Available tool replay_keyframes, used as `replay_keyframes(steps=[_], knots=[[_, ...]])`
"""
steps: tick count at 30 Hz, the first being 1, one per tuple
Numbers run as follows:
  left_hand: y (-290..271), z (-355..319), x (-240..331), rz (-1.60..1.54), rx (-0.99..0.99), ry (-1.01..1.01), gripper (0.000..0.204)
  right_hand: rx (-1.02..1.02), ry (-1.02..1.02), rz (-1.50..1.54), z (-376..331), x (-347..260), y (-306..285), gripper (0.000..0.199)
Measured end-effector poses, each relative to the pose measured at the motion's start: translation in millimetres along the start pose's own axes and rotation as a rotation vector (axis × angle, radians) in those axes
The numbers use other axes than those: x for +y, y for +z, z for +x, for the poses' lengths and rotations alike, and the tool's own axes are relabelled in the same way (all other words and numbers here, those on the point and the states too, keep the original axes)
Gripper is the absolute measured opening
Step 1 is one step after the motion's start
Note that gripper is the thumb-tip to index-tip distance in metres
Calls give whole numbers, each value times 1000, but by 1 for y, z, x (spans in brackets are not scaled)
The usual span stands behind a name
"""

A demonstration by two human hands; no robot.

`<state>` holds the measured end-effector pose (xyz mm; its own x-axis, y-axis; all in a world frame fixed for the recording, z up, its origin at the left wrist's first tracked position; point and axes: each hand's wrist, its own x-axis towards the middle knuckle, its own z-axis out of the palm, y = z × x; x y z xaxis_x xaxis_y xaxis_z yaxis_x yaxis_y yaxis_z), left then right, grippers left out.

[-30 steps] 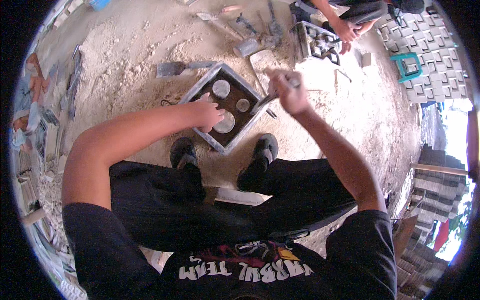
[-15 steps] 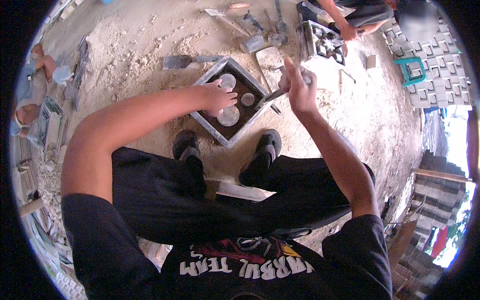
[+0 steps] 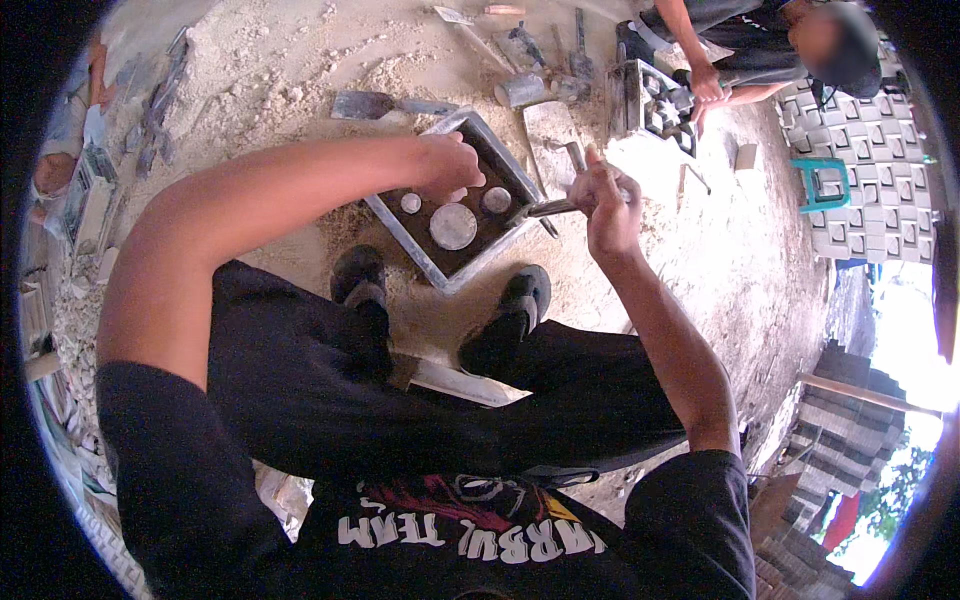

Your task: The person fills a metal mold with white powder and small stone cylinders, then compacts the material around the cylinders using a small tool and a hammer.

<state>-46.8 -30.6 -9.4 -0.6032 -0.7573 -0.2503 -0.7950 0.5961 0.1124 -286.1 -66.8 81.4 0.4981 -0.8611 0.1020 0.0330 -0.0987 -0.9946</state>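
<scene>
A square grey metal mould frame (image 3: 452, 205) w/ a dark inner floor is seen on the sandy ground (image 3: 280, 70), just ahead of the person's two dark sandals (image 3: 440, 300). It is set cornerwise, one corner pointing toward the sandals, the opposite one away; no single long axis can be told, the sides looking equal. Inside it, pale round discs are laid: one large disc (image 3: 453, 226) near the middle, two smaller ones (image 3: 497, 199) beside it, approx. flat on the floor.

The left hand (image 3: 447, 165) is placed over the frame's far-left part, fingers curled downward onto the inside near a small disc; whether anything is pinched can't be told. The right hand (image 3: 603, 200) is closed in a fist round a thin grey metal tool (image 3: 545, 209), held at the frame's right edge. The tool's long axis runs roughly left-right, tip toward the frame's interior.

Vs. half a sec. before: the frame is found lower in the view and larger, the left hand is shifted toward the far corner, and the right hand is moved a little right and lower, tool kept gripped.

Beyond the frame, a patterned grey cast block (image 3: 655, 105) is handled by another person's hand (image 3: 706, 85). A flat trowel (image 3: 385, 104) is lying left of it.
</scene>
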Motion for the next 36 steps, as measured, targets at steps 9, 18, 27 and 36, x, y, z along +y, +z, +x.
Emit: replay_keyframes(steps=[9,18,27,36], knots=[[7,-13,7,119,-40,27,17,-29,112,-236,-14,-10,21,37],[-4,-14,8,56,-132,-2,20,1,38,-327,-27,-14,36,38],[1,-21,12,4,-141,18,21,-20,-10,-286,-31,-18,47,42],[-1,-14,8,15,-166,-8,23,-77,84,-327,-31,-29,53,41]])
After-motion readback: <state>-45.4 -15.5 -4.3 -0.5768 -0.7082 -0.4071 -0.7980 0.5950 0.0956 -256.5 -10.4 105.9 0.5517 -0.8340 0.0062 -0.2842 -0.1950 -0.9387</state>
